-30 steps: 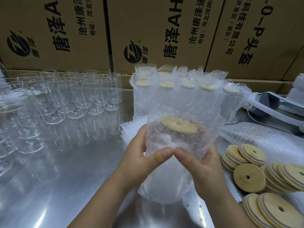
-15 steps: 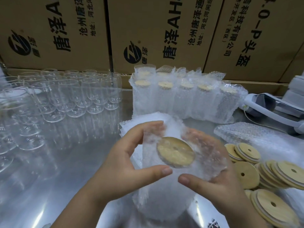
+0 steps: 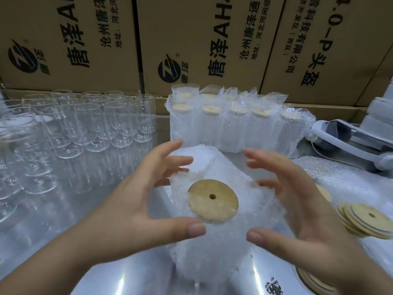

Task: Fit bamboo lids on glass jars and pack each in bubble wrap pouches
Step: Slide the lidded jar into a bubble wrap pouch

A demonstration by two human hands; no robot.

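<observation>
**Open hands either side of a lidded pouch**

Cupping the bubble wrap pouch from both sides with the left hand and the right hand. Fingers spread well apart and gently curved, clamped on nothing. Thumbs lying just below the bamboo lid, tips pointing at each other with a gap between. Cannot tell whether any fingertip truly touches the wrap, being blurred at the edges.

Seen almost face-on at the pouch mouth: round, pale tan, a small hole near the centre, ruffled wrap all round it. Cloudy below the lid, so nothing of the glass made out. Standing on the metal table, base nearer than the lid.

Bare, shiny sheet left of the lid and nearer than it. Just beyond the lid, a white heap of bubble wrap, then a row of packed jars, upright, tops showing. Beyond and left of the lid, empty glass jars in ranks. Right of the lid, loose lids overlapped in piles, with flat pouches beyond them and a white device farther off. Farthest beyond the lid, printed cardboard cartons as a wall.
</observation>
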